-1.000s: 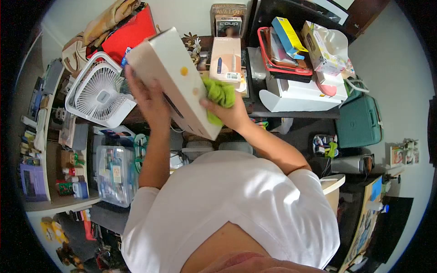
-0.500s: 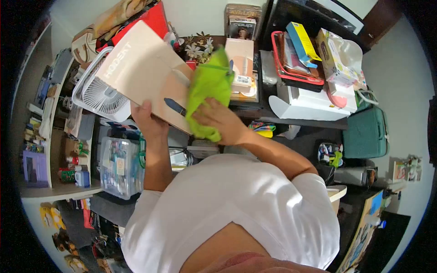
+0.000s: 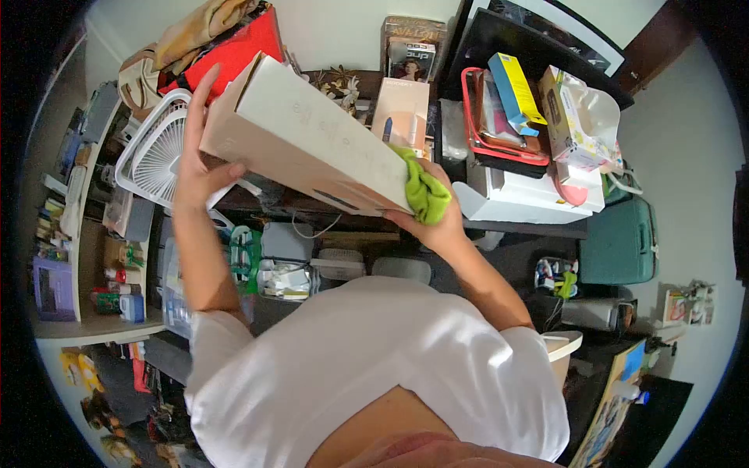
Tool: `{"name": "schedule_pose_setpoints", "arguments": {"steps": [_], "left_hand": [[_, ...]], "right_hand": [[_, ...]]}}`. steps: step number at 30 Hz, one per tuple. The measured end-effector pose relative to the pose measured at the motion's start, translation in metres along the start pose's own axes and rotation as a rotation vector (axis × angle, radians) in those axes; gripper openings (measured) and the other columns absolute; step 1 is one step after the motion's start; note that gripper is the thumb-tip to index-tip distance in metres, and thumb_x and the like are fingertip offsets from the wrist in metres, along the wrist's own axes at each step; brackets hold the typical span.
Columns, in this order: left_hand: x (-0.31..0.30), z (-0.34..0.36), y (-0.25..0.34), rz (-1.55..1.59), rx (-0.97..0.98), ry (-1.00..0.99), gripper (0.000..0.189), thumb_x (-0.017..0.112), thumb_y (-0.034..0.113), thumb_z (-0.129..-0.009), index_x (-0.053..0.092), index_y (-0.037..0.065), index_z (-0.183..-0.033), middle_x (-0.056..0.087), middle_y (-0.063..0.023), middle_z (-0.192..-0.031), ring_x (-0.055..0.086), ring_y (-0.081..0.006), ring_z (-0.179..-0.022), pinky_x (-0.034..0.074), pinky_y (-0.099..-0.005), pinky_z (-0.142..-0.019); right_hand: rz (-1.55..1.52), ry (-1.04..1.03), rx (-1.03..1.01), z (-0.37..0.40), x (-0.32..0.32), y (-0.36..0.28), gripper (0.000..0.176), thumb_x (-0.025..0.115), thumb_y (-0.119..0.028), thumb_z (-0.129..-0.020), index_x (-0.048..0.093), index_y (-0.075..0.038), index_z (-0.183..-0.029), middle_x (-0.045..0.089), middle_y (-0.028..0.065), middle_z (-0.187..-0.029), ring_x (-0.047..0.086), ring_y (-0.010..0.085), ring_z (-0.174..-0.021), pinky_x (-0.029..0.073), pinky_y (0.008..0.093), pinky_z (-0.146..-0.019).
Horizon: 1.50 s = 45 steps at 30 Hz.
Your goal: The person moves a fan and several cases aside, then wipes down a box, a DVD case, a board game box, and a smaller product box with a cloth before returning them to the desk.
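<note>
A long, pale cardboard box is held up in the air between my two hands, tilted with its narrow white side facing up. At its left end is my left hand, thumb below and fingers stretched along the edge, gripping it. My right hand holds the box's lower right end. A bright green cloth is bunched in this hand and pressed against the box's corner. Behind the box stands a white fan, close to my left hand. A second pale box lies on the dark desk beyond the cloth.
To the right, a red-rimmed basket and a tissue box sit on a white box. A green case stands farther right. Shelves line the left side. A white cable hangs below the held box.
The box has turned from its printed face to its narrow side. My left hand has moved up to its left end, and my right hand with the cloth has moved right to the other end.
</note>
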<state>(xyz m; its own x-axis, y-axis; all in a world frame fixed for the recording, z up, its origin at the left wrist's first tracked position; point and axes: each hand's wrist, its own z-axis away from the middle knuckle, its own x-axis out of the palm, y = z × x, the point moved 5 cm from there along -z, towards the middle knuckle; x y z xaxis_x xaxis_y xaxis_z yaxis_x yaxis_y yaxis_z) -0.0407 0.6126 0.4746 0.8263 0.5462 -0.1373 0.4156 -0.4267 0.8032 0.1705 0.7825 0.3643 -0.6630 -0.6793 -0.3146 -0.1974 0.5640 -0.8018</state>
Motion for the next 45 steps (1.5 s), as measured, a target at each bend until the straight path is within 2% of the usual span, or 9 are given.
{"name": "schedule_pose_setpoints", "arguments": {"steps": [6, 12, 17, 19, 29, 31, 34, 40, 45], "left_hand": [[-0.002, -0.082, -0.005, -0.483, -0.086, -0.479, 0.075, 0.069, -0.008, -0.056, 0.042, 0.005, -0.124, 0.046, -0.0034, -0.119, 0.045, -0.0156, -0.108, 0.037, -0.0294, -0.092], [-0.033, -0.192, -0.026, -0.581, -0.364, -0.187, 0.068, 0.068, 0.016, -0.069, 0.036, 0.003, -0.127, 0.046, -0.016, -0.118, 0.045, -0.0199, -0.109, 0.037, -0.0333, -0.091], [-0.045, -0.274, -0.136, -1.099, -0.092, -0.196, 0.067, 0.072, 0.021, -0.065, 0.043, 0.005, -0.123, 0.057, -0.0128, -0.101, 0.055, -0.0223, -0.09, 0.045, -0.035, -0.078], [-0.076, -0.319, -0.254, -0.91, -0.07, -0.339, 0.069, 0.071, 0.012, -0.065, 0.039, 0.003, -0.126, 0.056, -0.0118, -0.106, 0.054, -0.0172, -0.091, 0.044, -0.029, -0.08], [-0.033, -0.319, -0.402, -0.834, -0.401, -0.332, 0.067, 0.073, 0.014, -0.063, 0.044, 0.005, -0.123, 0.06, -0.0196, -0.093, 0.058, -0.0296, -0.08, 0.045, -0.0365, -0.073], [-0.035, -0.32, -0.412, -0.664, -0.439, -0.411, 0.064, 0.072, 0.013, -0.066, 0.043, 0.006, -0.124, 0.057, -0.0195, -0.1, 0.056, -0.0294, -0.082, 0.046, -0.036, -0.072], [-0.031, -0.313, -0.391, -1.222, 0.035, -0.228, 0.064, 0.07, 0.01, -0.066, 0.043, 0.004, -0.123, 0.046, -0.019, -0.117, 0.055, -0.0265, -0.087, 0.044, -0.0321, -0.08], [-0.026, -0.301, -0.38, -1.046, -0.147, -0.275, 0.069, 0.07, 0.014, -0.067, 0.038, 0.01, -0.128, 0.037, -0.0192, -0.123, 0.047, -0.0294, -0.103, 0.041, -0.0331, -0.087], [-0.033, -0.301, -0.396, -1.163, 0.099, -0.216, 0.063, 0.063, 0.007, -0.071, 0.037, 0.014, -0.129, 0.037, -0.0186, -0.124, 0.047, -0.0305, -0.102, 0.04, -0.0339, -0.089]], "right_hand": [[0.223, 0.122, -0.045, 0.001, -0.066, -0.013, 0.073, 0.081, -0.015, -0.054, 0.045, 0.0, -0.116, 0.049, 0.0134, -0.112, 0.048, 0.0253, -0.105, 0.037, 0.0354, -0.09], [0.227, 0.633, 0.091, 0.076, -0.189, -0.013, 0.075, 0.075, -0.034, -0.064, 0.042, 0.004, -0.119, 0.048, 0.0136, -0.117, 0.046, 0.0239, -0.107, 0.035, 0.0358, -0.092], [0.434, 0.869, 0.194, 0.15, -0.243, -0.018, 0.074, 0.072, -0.035, -0.068, 0.039, 0.005, -0.121, 0.045, 0.0133, -0.12, 0.044, 0.0231, -0.109, 0.033, 0.0362, -0.093], [0.472, 0.804, 0.194, 0.159, -0.249, -0.018, 0.057, 0.065, -0.019, -0.077, 0.039, 0.007, -0.121, 0.045, 0.0129, -0.12, 0.045, 0.0218, -0.106, 0.034, 0.0337, -0.092], [0.492, 0.889, 0.435, 0.196, -0.25, 0.012, 0.059, 0.068, -0.017, -0.075, 0.039, 0.007, -0.12, 0.047, 0.0142, -0.117, 0.046, 0.0223, -0.105, 0.036, 0.0342, -0.091], [0.469, 0.878, 0.426, 0.177, -0.246, 0.008, 0.058, 0.068, -0.018, -0.075, 0.039, 0.007, -0.119, 0.047, 0.0139, -0.117, 0.046, 0.0223, -0.105, 0.036, 0.0344, -0.091], [0.526, 0.834, 0.409, 0.168, -0.247, 0.014, 0.06, 0.067, -0.022, -0.075, 0.039, 0.007, -0.119, 0.046, 0.0139, -0.118, 0.046, 0.0223, -0.106, 0.036, 0.0348, -0.091], [0.447, 0.664, 0.333, 0.118, -0.23, 0.009, 0.075, 0.066, -0.047, -0.07, 0.042, 0.007, -0.116, 0.048, 0.0145, -0.114, 0.047, 0.0234, -0.102, 0.036, 0.0363, -0.089], [0.391, 0.622, 0.295, 0.101, -0.218, 0.006, 0.073, 0.065, -0.046, -0.071, 0.043, 0.008, -0.114, 0.048, 0.0139, -0.112, 0.046, 0.023, -0.101, 0.036, 0.0353, -0.088]]}}
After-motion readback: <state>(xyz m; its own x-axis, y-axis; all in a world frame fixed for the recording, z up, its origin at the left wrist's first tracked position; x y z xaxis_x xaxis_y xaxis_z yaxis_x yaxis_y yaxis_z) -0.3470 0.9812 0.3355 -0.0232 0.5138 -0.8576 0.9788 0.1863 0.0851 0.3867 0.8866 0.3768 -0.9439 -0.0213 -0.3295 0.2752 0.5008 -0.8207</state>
